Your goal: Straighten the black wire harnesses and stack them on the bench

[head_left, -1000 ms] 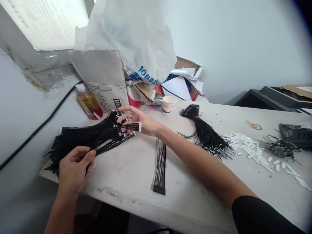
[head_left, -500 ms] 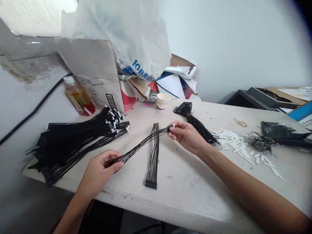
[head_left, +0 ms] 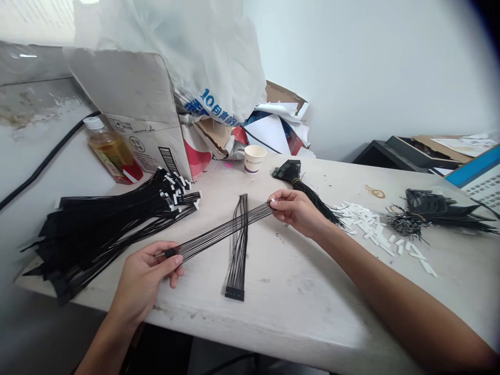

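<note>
A black wire harness is stretched between my two hands, its thin wires lying side by side. My left hand is closed on the black connector at its near end. At the other end my right hand pinches the small white connector, mostly hidden by the fingers. Beneath it, a second wire harness lies on the table, crossed by the held one, its black connector towards me. Left of my left hand is a large pile of black wire harnesses with white ends.
A paper cup stands behind my hands. Rightward lie a tied wire bundle, white strips, rubber bands and another bundle. At the back left are a drink bottle, a cardboard box and a plastic bag.
My left hand has drawn leftward along the harness to its black connector. The wires, bunched and slack before, are now taut and spread flat. The view has shifted slightly.
</note>
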{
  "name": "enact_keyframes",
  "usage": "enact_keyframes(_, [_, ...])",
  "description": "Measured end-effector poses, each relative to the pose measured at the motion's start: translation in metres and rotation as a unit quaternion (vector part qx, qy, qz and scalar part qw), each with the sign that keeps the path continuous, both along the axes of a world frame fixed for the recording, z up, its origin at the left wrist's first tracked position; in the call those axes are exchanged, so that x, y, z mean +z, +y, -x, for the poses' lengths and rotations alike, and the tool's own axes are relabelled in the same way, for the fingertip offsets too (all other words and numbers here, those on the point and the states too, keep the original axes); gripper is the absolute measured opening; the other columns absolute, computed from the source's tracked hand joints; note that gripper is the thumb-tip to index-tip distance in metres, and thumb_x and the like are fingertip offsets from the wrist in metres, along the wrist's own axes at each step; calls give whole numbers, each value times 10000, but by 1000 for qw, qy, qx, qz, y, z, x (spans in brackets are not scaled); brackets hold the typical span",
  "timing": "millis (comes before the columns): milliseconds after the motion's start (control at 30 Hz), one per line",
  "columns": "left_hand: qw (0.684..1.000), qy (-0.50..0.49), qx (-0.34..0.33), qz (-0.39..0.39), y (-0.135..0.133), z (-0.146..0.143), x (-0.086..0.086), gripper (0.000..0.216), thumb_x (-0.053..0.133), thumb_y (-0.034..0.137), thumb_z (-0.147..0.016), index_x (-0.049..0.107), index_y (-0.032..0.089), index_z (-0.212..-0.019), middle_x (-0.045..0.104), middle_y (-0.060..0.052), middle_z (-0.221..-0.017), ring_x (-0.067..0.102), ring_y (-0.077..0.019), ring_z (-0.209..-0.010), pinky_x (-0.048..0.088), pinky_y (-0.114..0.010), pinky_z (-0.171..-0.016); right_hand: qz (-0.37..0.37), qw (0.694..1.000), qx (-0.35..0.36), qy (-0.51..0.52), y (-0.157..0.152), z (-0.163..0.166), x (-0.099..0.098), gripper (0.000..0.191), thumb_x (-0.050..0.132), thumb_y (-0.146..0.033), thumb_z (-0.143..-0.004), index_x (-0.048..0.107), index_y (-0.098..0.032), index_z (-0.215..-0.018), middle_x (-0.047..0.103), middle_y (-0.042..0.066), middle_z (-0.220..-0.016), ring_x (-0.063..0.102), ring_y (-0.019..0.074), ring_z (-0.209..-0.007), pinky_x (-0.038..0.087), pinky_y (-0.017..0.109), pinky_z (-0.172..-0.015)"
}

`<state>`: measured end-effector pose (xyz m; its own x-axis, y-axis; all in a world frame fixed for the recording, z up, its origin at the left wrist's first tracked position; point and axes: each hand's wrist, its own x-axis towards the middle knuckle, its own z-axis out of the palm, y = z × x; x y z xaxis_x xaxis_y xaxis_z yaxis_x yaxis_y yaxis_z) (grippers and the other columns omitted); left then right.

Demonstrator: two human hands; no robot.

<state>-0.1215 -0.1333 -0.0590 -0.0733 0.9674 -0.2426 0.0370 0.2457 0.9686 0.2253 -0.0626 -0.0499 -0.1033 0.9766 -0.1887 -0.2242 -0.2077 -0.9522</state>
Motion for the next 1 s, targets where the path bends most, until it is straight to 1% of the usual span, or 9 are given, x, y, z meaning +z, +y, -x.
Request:
enact_keyframes(300, [1000, -22, 8, -2, -2, -1, 0, 405, 933, 303, -623, 747, 131, -939, 677, -15, -546, 521, -107, -440, 413, -216, -432, -13, 1000, 7, 11, 1, -4, 1, 342, 946, -325, -618, 676, -172, -761, 588, -10, -652, 502, 86, -514, 216, 231, -459])
enact_keyframes(400, [999, -32, 16, -15, -1, 0, -2, 423, 940, 296, -625, 765, 128, -972, 689, -19, -576, 552, -111, -475, 419, -209, -447, -6, 1000, 25, 12, 1, -8, 2, 314, 931, -343, -660, 698, -163, -769, 601, 7, -647, 505, 90, -519, 222, 226, -457])
enact_keyframes(533, [998, -50, 7, -24, -1, 3, -4, 427, 935, 302, -642, 789, 116, -998, 716, -39, -634, 583, -117, -511, 459, -220, -485, -14, 998, 53, 13, 4, -19, 0, 270, 898, -347, -726, 746, -143, -815, 605, 24, -625, 487, 88, -515, 247, 221, -443])
enact_keyframes(600, [998, -54, 8, -30, -1, 4, -6, 382, 929, 302, -647, 790, 113, -948, 733, -59, -678, 607, -130, -540, 470, -227, -490, -16, 999, 37, 14, 7, -26, -3, 277, 907, -347, -720, 764, -137, -833, 601, 25, -613, 486, 83, -517, 268, 213, -443])
enact_keyframes(700, [998, -49, 12, -40, -3, 5, -8, 291, 899, 297, -684, 768, 125, -879, 735, -65, -715, 630, -149, -579, 470, -238, -495, -20, 1000, -5, 17, 11, -34, -7, 307, 944, -339, -672, 781, -140, -839, 630, 34, -688, 517, 75, -547, 298, 196, -442])
enact_keyframes(767, [998, -21, 8, -59, -6, 5, -10, 242, 847, 305, -759, 750, 142, -910, 718, -44, -703, 623, -146, -577, 489, -256, -535, -16, 1000, -14, 12, 11, -36, -9, 316, 957, -333, -653, 785, -148, -843, 634, 33, -726, 542, 79, -566, 311, 190, -437])
enact_keyframes(867, [992, 61, -14, -111, -11, 0, -9, 222, 760, 334, -860, 730, 170, -1006, 700, -25, -752, 620, -144, -609, 518, -282, -606, 0, 1000, -8, -3, 10, -34, -9, 315, 963, -332, -646, 776, -155, -828, 604, 19, -694, 562, 92, -569, 323, 192, -433])
enact_keyframes(933, [980, 125, -51, -146, -15, -5, -8, 265, 733, 370, -881, 725, 181, -1067, 704, -44, -853, 636, -164, -682, 527, -294, -622, 8, 1000, -6, -10, 9, -31, -8, 323, 968, -334, -637, 767, -154, -814, 593, 14, -675, 567, 98, -565, 323, 194, -429])
enact_keyframes(1000, [960, 197, -99, -174, -19, -11, -6, 335, 733, 422, -874, 727, 189, -1115, 702, -69, -954, 636, -187, -738, 527, -311, -618, 11, 1000, -5, -14, 8, -29, -6, 332, 973, -335, -628, 762, -153, -809, 595, 15, -668, 574, 103, -566, 323, 196, -430])
